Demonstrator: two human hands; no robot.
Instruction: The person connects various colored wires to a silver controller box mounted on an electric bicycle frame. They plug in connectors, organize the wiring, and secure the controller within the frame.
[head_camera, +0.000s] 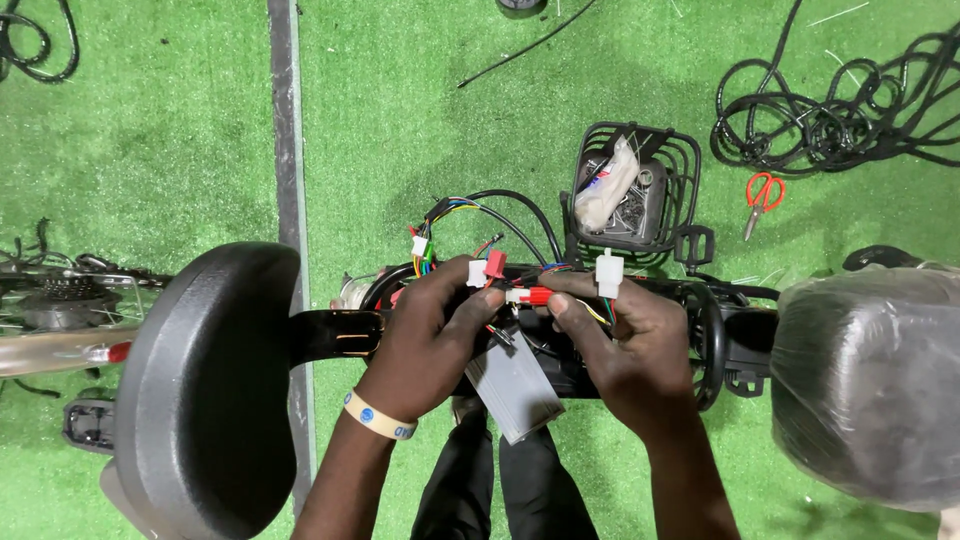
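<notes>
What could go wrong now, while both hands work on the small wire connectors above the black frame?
The left hand and right hand pinch the red connector among many loose coloured wires; a wrong pairing seems possible. The grey controller box hangs by its wires and may strain them.

The saddle (205, 385) runs off the bottom edge. The wrapped seat (868, 385) is cut by the right edge, its plastic blurring it. The hands hide where the wires (520, 296) join. The basket's (672, 165) contents are too small to tell.
</notes>
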